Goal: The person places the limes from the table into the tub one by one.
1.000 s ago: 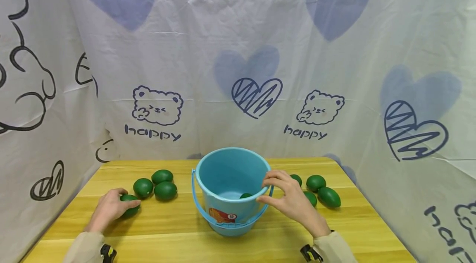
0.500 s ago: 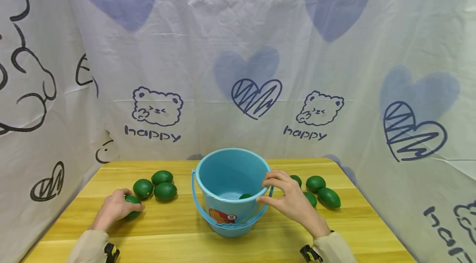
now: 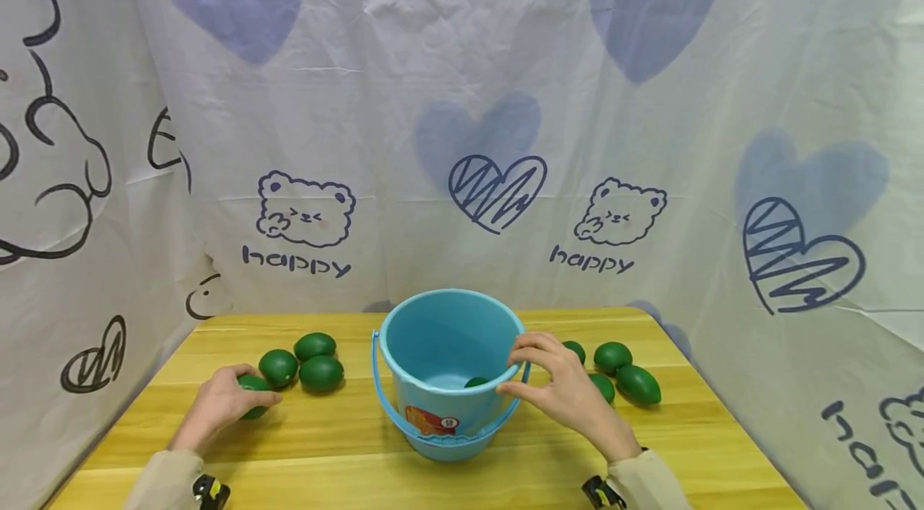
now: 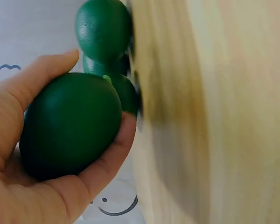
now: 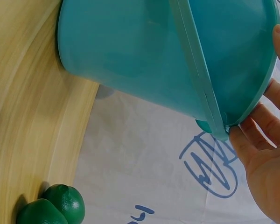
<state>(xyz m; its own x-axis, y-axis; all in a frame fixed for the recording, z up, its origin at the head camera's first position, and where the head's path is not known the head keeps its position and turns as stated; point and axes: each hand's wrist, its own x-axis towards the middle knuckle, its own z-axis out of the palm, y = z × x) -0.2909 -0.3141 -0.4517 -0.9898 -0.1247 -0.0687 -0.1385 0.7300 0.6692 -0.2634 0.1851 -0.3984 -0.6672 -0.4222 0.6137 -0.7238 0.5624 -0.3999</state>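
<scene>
A blue bucket (image 3: pixel 451 370) stands mid-bench (image 3: pixel 346 446), its rim pinched by the right hand (image 3: pixel 566 394). Left of the bucket, the left hand (image 3: pixel 216 406) has its fingers (image 4: pixel 60 63) curled round a green fruit (image 4: pixel 70 123): the pick-up step, it seems. Next would come lifting it over the rim.

The word "happy" stands twice on the white backdrop cloth (image 3: pixel 404 133), each time in dark handwritten letters under a drawn bear. The sticker (image 3: pixel 431 418) on the blue bucket (image 3: pixel 440 350) carries marks too small to read.
</scene>
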